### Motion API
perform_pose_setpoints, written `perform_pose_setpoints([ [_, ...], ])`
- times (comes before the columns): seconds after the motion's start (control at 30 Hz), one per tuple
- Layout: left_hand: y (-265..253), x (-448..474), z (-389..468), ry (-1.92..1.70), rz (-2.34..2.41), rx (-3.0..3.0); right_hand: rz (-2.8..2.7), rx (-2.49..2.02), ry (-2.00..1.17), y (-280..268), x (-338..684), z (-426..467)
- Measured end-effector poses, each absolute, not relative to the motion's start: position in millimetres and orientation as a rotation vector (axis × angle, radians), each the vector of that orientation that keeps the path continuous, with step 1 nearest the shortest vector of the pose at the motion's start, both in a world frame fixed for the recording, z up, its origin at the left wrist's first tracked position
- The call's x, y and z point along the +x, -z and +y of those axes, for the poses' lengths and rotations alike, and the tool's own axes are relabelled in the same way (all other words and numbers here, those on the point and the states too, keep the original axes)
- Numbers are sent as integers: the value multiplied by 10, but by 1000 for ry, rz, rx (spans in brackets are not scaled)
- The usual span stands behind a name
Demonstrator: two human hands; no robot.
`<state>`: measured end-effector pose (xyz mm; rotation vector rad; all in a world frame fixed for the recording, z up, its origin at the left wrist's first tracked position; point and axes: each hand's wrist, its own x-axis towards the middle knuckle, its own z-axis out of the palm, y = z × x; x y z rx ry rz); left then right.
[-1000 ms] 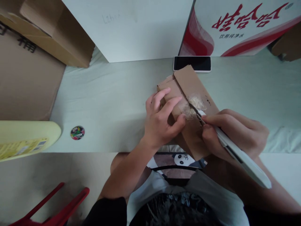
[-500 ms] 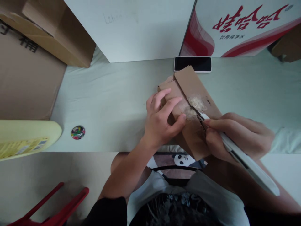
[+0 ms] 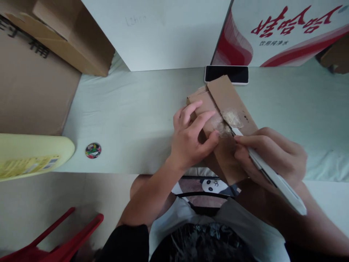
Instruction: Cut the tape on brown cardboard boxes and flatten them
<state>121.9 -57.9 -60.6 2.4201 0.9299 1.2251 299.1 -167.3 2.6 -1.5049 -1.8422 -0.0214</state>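
cardboard box, white cutter at seam

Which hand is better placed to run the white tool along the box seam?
Probably the right hand: it grips the white tool, tip at the seam; the left hand rests on the box.

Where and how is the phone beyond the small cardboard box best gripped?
Probably by its right short end, coming from the person's right: the phone lies flat with its far edge close to the red-and-white carton, the small cardboard box hides part of its near edge, and the right end looks free.
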Motion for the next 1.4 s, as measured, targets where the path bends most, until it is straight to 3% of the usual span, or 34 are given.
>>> perform_pose_setpoints([
  [0.37, 609, 1216, -577, -1121, 962, 2396, -1856, -1619, -103, -91, 2925, -1594],
  [0.97, 601, 1233, -583, -1150, 983, 2381, -1879, -1433, 54, -92, 2918, -1620],
  [1.4, 575, 1204, -587, -1168, 931, 2357, -1826, -1551, -82, -78, 2901, -1587],
])
